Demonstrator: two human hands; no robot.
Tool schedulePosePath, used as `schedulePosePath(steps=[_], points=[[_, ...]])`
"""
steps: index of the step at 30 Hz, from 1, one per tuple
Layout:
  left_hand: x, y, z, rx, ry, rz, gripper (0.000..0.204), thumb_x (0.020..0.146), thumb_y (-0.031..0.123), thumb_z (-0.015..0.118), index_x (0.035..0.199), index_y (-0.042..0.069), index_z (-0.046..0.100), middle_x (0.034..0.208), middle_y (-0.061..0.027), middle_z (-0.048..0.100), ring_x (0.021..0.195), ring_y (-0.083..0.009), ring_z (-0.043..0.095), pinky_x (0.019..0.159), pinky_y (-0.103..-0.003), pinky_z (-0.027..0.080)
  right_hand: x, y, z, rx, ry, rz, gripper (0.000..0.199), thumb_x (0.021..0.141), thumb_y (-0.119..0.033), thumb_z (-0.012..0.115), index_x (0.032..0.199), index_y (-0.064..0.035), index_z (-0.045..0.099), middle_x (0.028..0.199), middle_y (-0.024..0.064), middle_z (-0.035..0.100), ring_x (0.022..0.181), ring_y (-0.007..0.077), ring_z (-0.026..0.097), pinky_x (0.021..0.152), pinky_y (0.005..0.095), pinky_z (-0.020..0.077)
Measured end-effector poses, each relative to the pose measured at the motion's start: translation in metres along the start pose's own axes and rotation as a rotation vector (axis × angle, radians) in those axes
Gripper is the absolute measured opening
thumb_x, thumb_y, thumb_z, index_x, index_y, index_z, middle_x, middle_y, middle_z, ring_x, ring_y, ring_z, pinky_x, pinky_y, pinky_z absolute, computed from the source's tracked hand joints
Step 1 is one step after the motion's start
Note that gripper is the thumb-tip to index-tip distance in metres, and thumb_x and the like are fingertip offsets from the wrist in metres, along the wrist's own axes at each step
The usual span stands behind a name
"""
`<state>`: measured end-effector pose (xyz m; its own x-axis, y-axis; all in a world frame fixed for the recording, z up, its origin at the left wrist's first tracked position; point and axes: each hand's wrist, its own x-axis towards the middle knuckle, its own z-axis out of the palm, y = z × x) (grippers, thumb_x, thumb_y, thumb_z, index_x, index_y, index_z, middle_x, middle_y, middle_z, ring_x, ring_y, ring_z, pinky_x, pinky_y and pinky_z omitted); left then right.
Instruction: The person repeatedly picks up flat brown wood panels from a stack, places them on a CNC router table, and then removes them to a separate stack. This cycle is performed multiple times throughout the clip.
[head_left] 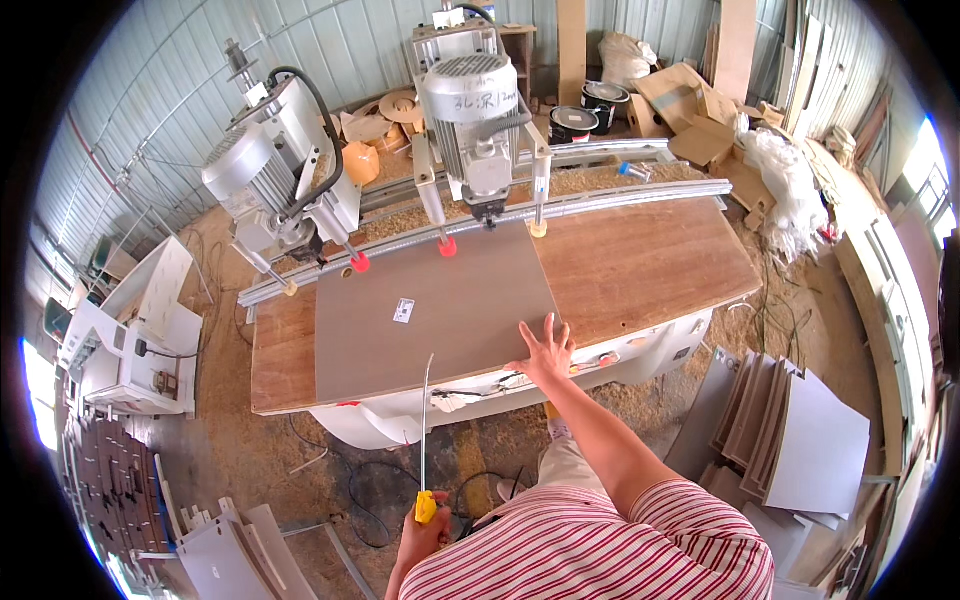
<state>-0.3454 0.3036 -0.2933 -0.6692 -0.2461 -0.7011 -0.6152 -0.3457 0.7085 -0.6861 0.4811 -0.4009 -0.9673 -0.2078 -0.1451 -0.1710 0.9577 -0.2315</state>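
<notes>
Pressing flat on the near right corner of a grey board [432,312], the right hand [545,352] lies released with its fingers spread, palm down on the panel's edge where it meets the brown wooden top of the table [640,265]. The grey board lies flat on the table, its far edge pushed up against a long metal rail [600,205] that runs across the back, and a small white label [403,310] sits near the middle of its surface. Above that far edge stand two drilling heads with ribbed grey motors: one upright over the board's far right part [472,110], the other tilted to the left [262,175]. Red-tipped pins [448,246] and a pale one come down from them to the rail line, touching or just above the board; which one, the view does not settle. The left hand [425,535] is low, well apart from the table and close to the striped shirt [600,550], clenched around the yellow handle [426,506] of a long thin metal blade [427,420] that points up toward the table's front edge. Sawdust [230,450] covers the floor beneath. A stack of similar grey panels [800,430] leans to the right, and white cut pieces [230,550] lie to the lower left.
</notes>
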Motion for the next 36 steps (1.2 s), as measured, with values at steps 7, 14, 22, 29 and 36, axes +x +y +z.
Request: schedulePosePath(steps=[7,14,22,29,36], points=[[-0.002,0.004,0.014,0.025,-0.019,0.012,0.027,0.093,0.011,0.063,0.119,0.008,0.055,0.069,0.0007,0.049,0.056,-0.0073,0.043,0.050,-0.023,0.035,0.000,0.004,-0.001,-0.009,-0.037,-0.023,0.098,0.066,-0.070,0.072,0.150,-0.0381,0.033,0.160,0.0167,0.014,0.141,0.0502,0.016,0.110,0.0590,0.0243],[0.006,-0.004,0.032,-0.067,0.071,0.057,0.016,0.093,0.012,0.064,0.104,0.008,0.055,0.068,0.0006,0.049,0.055,-0.0077,0.044,0.049,-0.024,0.036,0.001,0.012,-0.001,0.016,-0.006,-0.060,0.093,0.071,-0.068,0.071,0.150,-0.0383,0.032,0.160,0.0173,0.012,0.140,0.0510,0.018,0.109,0.0600,0.0247],[0.002,0.003,0.048,0.014,0.141,-0.031,0.010,0.092,0.013,0.064,0.093,0.007,0.056,0.065,0.0018,0.049,0.052,-0.0075,0.044,0.048,-0.024,0.037,-0.005,0.069,0.015,0.143,0.031,-0.225,0.086,0.085,-0.046,0.068,0.153,-0.0163,0.025,0.159,0.0181,0.017,0.143,0.0366,0.024,0.114,0.0473,0.0267],[-0.008,0.006,0.053,0.171,0.049,-0.151,0.010,0.090,0.011,0.066,0.096,0.009,0.059,0.065,0.0029,0.050,0.051,-0.0073,0.044,0.048,-0.024,0.036,-0.010,0.139,0.027,0.579,0.115,-0.203,0.060,0.087,-0.015,0.063,0.141,-0.0020,0.040,0.125,0.0230,0.054,0.118,0.0394,0.051,0.103,0.0451,0.0406],[-0.017,0.023,0.057,0.072,-0.099,-0.132,0.015,0.089,0.006,0.065,0.102,0.008,0.059,0.061,0.0057,0.044,0.049,-0.0057,0.041,0.048,-0.023,0.035,0.011,0.161,0.020,0.659,0.140,-0.181,0.046,0.087,-0.008,0.062,0.131,0.0008,0.051,0.113,0.0193,0.064,0.104,0.0327,0.063,0.090,0.0416,0.0510]])
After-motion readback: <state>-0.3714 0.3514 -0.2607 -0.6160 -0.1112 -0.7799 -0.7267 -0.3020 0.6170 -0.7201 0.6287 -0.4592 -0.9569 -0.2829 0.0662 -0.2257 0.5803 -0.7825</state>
